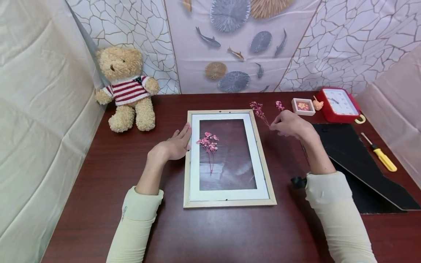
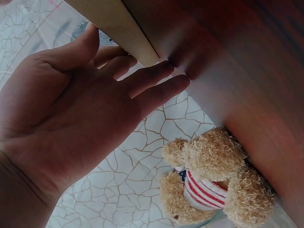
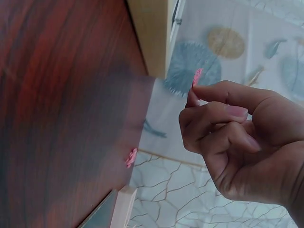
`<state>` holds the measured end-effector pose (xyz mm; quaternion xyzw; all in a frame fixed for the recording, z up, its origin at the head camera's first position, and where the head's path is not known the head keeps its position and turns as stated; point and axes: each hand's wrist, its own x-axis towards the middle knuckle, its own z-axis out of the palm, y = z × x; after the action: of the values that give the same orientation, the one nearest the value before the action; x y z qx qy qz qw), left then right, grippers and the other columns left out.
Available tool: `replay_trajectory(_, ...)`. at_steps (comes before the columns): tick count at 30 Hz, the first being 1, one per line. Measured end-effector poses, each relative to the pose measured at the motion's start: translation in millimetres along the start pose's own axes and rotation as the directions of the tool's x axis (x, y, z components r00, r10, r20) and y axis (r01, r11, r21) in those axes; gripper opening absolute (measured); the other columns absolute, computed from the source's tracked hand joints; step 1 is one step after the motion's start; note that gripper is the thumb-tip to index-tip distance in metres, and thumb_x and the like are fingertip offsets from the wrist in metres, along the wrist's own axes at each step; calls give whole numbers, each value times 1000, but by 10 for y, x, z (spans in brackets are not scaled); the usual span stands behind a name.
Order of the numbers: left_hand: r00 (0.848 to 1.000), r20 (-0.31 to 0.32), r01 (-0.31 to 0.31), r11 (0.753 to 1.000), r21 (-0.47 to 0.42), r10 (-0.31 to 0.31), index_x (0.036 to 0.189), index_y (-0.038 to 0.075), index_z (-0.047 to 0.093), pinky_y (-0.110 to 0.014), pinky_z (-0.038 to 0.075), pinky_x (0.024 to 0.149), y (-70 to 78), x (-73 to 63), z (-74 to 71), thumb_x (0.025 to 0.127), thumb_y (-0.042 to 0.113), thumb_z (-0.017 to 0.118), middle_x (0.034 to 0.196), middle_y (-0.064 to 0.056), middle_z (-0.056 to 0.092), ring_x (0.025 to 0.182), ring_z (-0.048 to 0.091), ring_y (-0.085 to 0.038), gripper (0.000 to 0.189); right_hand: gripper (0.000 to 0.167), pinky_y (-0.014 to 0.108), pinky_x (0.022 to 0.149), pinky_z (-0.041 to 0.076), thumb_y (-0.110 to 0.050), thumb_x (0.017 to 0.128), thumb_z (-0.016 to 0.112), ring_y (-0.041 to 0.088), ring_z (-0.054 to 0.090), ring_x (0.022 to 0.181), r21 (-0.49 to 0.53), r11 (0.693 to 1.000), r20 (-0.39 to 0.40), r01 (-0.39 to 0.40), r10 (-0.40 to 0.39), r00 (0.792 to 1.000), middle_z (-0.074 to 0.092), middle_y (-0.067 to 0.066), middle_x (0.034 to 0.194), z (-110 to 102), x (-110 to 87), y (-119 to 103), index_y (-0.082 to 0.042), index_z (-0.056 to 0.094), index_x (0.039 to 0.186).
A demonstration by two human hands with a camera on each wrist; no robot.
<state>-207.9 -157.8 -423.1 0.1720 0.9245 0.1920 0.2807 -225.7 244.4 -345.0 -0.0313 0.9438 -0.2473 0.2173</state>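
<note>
A light wooden picture frame (image 1: 230, 203) with a white mat lies on the table, its clear pane showing the dark wood beneath. Along its left side rests my left hand (image 1: 171, 147), fingers extended and touching the wooden edge (image 2: 118, 28). One pink dried flower sprig (image 1: 208, 143) lies over the pane and the mat's left strip. To the right of the frame, my right hand (image 1: 292, 124) pinches the stem of another pink dried flower sprig (image 1: 258, 110) between thumb and forefinger, its blossoms pointing up-left. Behind this hand a further pink sprig (image 1: 279, 105) lies on the table.
A teddy bear (image 1: 125, 91) sits at the back left. At the back right are a small white-framed picture (image 1: 303, 106), a shell-like ornament (image 1: 317, 104) and a red clock (image 1: 338, 105). Black backing boards (image 1: 348, 146) and a yellow-handled screwdriver (image 1: 383, 157) lie at the right.
</note>
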Motion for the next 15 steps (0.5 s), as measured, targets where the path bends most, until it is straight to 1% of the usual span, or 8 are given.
replay_trajectory(2, 1000, -9, 2, 1000, 15, -2, 176, 10, -6, -64, 6, 136, 63, -37, -11, 119, 22, 39, 185, -5, -19, 170, -11, -43, 74, 35, 45, 81, 62, -15, 109, 63, 36, 72, 98, 3, 1000, -12, -10, 10, 1000, 74, 32, 118, -40, 22, 49, 15, 73, 124)
replay_trajectory(3, 1000, -15, 8, 1000, 23, -8, 177, 9, -6, -65, 4, 136, 90, -50, -14, 119, 22, 38, 185, -6, -18, 170, -13, -43, 74, 35, 45, 80, 61, -15, 109, 63, 36, 71, 96, 2, 1000, -22, -15, 15, 1000, 74, 31, 115, -58, 42, 74, 15, 73, 124)
replay_trajectory(5, 999, -33, 29, 999, 44, -27, 177, 10, -4, -65, 0, 136, 116, -58, -5, 119, 24, 39, 185, -5, -17, 169, -18, -40, 74, 36, 41, 73, 58, -16, 109, 64, 34, 69, 88, 1, 1000, -40, -17, 17, 999, 75, 29, 106, -91, 97, 119, 16, 73, 124)
replay_trajectory(7, 998, -50, 49, 996, 70, -46, 177, 10, -3, -66, -3, 136, 125, -60, 1, 119, 24, 41, 185, -6, -16, 169, -21, -40, 74, 36, 38, 68, 55, -16, 109, 64, 28, 65, 79, 4, 1000, -57, -20, 21, 998, 74, 23, 94, -123, 159, 153, 16, 73, 121)
replay_trajectory(8, 997, -60, 59, 995, 77, -54, 177, 11, -3, -65, -4, 136, 112, -46, 12, 119, 24, 41, 185, -6, -16, 169, -22, -40, 74, 35, 37, 65, 52, -17, 109, 65, 25, 62, 74, 7, 1000, -64, -25, 25, 998, 72, 19, 87, -139, 189, 169, 16, 74, 118)
replay_trajectory(11, 995, -68, 80, 992, 101, -73, 177, 12, -4, -65, -7, 135, 95, -40, 29, 120, 27, 40, 185, -6, -17, 168, -23, -40, 74, 32, 32, 59, 45, -18, 109, 65, 18, 54, 62, 12, 999, -66, -46, 47, 997, 63, 9, 70, -172, 279, 222, 9, 72, 94)
replay_trajectory(13, 995, -66, 85, 991, 105, -78, 177, 14, -5, -65, -9, 135, 80, -29, 39, 120, 30, 39, 185, -6, -18, 168, -23, -40, 74, 35, 30, 57, 42, -18, 109, 64, 15, 49, 57, 24, 998, -60, -63, 64, 996, 58, 4, 64, -184, 329, 265, 3, 63, 81)
replay_trajectory(15, 995, -62, 84, 991, 101, -78, 177, 15, -6, -66, -10, 134, 71, -20, 50, 120, 35, 38, 185, -5, -19, 168, -23, -39, 74, 37, 28, 55, 40, -17, 108, 63, 13, 47, 53, 40, 997, -54, -72, 74, 996, 55, 2, 60, -191, 374, 310, -2, 57, 75)
